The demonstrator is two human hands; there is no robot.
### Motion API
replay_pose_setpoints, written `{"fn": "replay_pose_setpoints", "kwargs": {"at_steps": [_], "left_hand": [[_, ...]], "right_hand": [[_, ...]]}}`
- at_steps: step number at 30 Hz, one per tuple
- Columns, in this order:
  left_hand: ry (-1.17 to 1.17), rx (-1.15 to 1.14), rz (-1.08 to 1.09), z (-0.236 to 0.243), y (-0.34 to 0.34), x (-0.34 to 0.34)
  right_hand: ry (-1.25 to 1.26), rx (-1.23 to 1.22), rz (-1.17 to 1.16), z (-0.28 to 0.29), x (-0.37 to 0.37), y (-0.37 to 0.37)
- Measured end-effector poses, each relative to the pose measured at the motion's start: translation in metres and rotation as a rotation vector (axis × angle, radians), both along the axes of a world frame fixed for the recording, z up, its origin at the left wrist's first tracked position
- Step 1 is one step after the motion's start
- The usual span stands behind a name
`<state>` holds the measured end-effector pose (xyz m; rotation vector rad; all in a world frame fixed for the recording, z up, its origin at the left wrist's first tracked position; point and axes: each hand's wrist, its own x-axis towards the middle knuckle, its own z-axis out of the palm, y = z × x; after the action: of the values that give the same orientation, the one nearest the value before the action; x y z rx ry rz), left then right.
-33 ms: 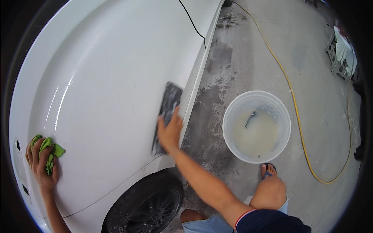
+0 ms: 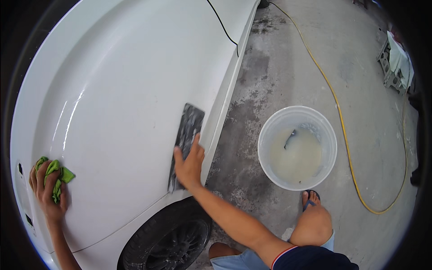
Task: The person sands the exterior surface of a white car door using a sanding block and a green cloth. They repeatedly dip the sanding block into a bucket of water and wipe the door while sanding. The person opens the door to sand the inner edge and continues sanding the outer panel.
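My right hand [image 2: 191,165] holds a long, dark sanding block [image 2: 189,125] with whitish smears flat against the white car panel [image 2: 121,117]. The block lies near the panel's lower edge, just above the wheel [image 2: 173,240]. At the left, my left hand [image 2: 48,198] rests on the same panel, its fingers wrapped round a crumpled green cloth [image 2: 67,174]. The underside of the block is hidden.
On the grey concrete floor to the right stands a white bucket [image 2: 265,164] of cloudy liquid with a dark piece in it. A yellow hose [image 2: 340,117] curves beyond it. A black cord [image 2: 220,20] hangs over the panel. My sandalled foot [image 2: 310,198] is beside the bucket.
My right hand and the sanding block have slid slightly left and toward me along the panel. The left hand and the green cloth stay in place.
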<state>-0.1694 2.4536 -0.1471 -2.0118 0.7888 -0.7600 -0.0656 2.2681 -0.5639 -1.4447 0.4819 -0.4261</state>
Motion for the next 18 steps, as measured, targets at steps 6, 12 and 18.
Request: {"fn": "replay_pose_setpoints", "kwargs": {"at_steps": [6,12,18], "left_hand": [[-0.01,0.03,-0.018,0.0,0.005,0.006],[-0.032,0.052,-0.015,0.001,0.011,0.008],[-0.021,0.059,-0.03,0.004,0.011,0.011]], "right_hand": [[0.229,0.143,-0.073,0.001,0.068,-0.078],[-0.165,-0.036,-0.119,0.028,0.011,0.003],[0.176,0.293,-0.056,-0.005,0.066,-0.074]]}}
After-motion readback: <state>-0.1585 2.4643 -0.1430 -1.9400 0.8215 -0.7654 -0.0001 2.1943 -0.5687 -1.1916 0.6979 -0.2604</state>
